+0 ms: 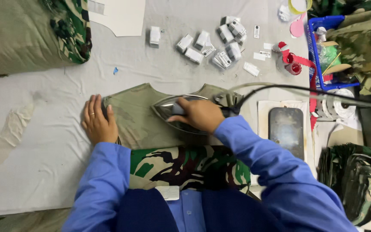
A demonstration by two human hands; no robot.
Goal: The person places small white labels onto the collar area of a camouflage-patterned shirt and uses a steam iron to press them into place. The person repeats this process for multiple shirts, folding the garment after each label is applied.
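Note:
An olive-green cut fabric piece lies flat on the white padded table. My left hand presses flat on its left edge, fingers apart, with a ring on one finger. My right hand grips the handle of a metal clothes iron, which rests on the olive piece with its nose pointing left. The iron's cord runs off to the right. A camouflage fabric piece lies just below the olive one, at the table's near edge.
Several small white folded label bundles are scattered at the back. A dark iron rest pad sits to the right. A blue basket, red ribbon, and camouflage fabric stacks surround the work area.

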